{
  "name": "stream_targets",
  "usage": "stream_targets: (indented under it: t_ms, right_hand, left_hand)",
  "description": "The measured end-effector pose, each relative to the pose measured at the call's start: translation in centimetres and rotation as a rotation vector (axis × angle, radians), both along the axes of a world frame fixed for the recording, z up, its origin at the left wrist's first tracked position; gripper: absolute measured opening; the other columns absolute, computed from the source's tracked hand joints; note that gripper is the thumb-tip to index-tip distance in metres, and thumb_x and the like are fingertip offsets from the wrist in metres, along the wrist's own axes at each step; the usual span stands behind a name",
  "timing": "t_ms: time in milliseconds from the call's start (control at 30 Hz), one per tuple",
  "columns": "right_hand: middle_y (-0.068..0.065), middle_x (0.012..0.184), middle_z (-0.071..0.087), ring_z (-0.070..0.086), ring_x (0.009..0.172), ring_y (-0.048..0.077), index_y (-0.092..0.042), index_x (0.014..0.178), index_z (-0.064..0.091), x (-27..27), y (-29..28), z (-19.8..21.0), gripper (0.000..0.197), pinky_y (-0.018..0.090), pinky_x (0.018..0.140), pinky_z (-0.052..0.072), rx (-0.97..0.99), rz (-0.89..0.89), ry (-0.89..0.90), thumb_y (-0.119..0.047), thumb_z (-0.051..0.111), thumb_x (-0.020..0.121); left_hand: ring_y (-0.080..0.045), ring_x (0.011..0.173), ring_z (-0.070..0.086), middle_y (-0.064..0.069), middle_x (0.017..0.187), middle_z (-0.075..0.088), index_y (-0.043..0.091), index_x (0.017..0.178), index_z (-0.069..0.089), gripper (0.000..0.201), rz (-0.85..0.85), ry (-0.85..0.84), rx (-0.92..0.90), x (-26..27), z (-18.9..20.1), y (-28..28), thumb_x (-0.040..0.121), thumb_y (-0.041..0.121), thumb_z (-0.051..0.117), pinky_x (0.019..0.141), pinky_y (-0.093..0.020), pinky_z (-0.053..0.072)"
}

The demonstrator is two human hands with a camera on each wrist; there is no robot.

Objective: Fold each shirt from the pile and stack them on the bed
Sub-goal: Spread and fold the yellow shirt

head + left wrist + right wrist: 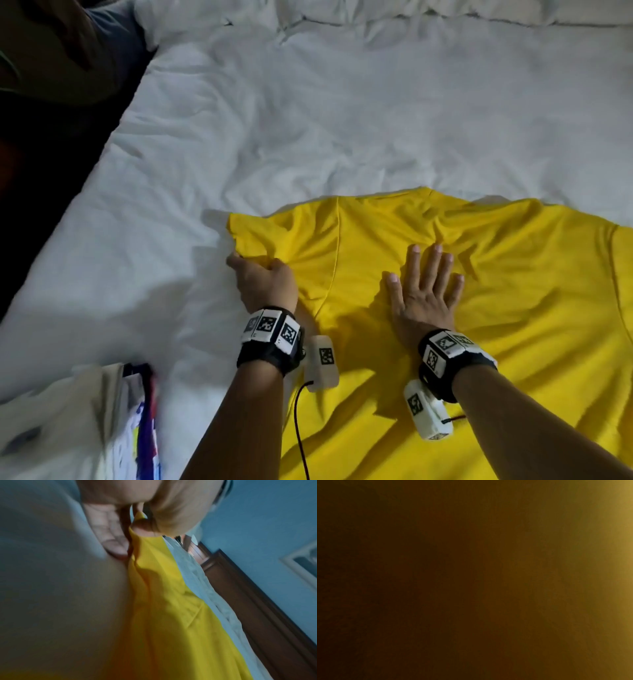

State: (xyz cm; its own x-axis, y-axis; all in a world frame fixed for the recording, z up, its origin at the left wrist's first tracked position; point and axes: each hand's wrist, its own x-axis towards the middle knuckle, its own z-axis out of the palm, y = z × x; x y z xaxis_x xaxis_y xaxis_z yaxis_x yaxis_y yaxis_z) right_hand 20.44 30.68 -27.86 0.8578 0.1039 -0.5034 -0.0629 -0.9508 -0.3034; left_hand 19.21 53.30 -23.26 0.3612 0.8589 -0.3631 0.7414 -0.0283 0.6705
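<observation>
A yellow shirt (479,308) lies spread on the white bed (308,120), one sleeve about to be folded inward; the fold will likely run straighter if the pinned chest stays put while the sleeve is drawn across; the left hand (265,279) pinches the sleeve edge, knuckles up; the right hand (423,287) presses flat, fingers splayed, grasping nothing.

The right wrist view is a dark, amber-brown blur, showing nothing of the hand. A yellow shirt (496,308) runs off the right and bottom edges of the head view. At lower left, a pile of clothes (85,428) is blurred and cropped. Dark shapes (51,68) at upper left cannot be identified. The left wrist view is soft, its left half an unreadable grey blur.
</observation>
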Motion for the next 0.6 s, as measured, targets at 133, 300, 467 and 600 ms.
stream_targets:
  t_ms: [133,300,467,600]
  right_hand:
    - [-0.005,0.15,-0.054,-0.051,0.138,0.015,-0.034,0.152,-0.034,0.0,0.1,0.1,0.071,0.046,0.115,-0.032,0.006,0.007,0.025,-0.067,-0.001,0.098]
    - [-0.006,0.149,-0.055,-0.052,0.137,0.014,-0.034,0.152,-0.033,-0.1,0.2,-0.1,0.071,0.045,0.114,-0.032,0.01,0.005,0.0,-0.068,0.0,0.099]
    - [-0.006,0.153,-0.051,-0.049,0.139,0.014,-0.035,0.155,-0.029,-0.2,0.3,0.2,0.073,0.048,0.116,-0.029,-0.001,-0.015,-0.025,-0.07,0.001,0.098]
    - [0.007,0.17,-0.002,-0.009,0.156,0.025,-0.023,0.16,0.017,0.0,1.6,1.9,0.068,0.059,0.122,-0.009,0.009,-0.119,-0.206,-0.057,0.031,0.103]
  left_hand:
    - [-0.043,0.118,0.054,-0.019,0.136,0.046,0.012,0.137,0.044,0.044,-0.047,-0.154,0.237,-2.5,0.3,0.6,0.095,0.006,0.055,0.095,-0.046,0.048]
    - [-0.038,0.11,0.061,-0.013,0.123,0.061,0.017,0.125,0.049,0.047,-0.372,0.222,0.223,-3.4,0.0,0.2,0.097,0.054,0.057,0.086,-0.048,0.048]
    - [-0.034,0.1,0.064,-0.007,0.101,0.068,0.016,0.099,0.062,0.024,-0.209,0.105,0.083,-2.9,-0.2,0.3,0.101,0.04,0.058,0.08,-0.04,0.048]
    - [-0.035,0.109,0.061,-0.01,0.121,0.063,0.015,0.109,0.059,0.026,0.074,-0.049,0.04,-3.9,0.3,2.5,0.101,0.039,0.056,0.088,-0.039,0.043]
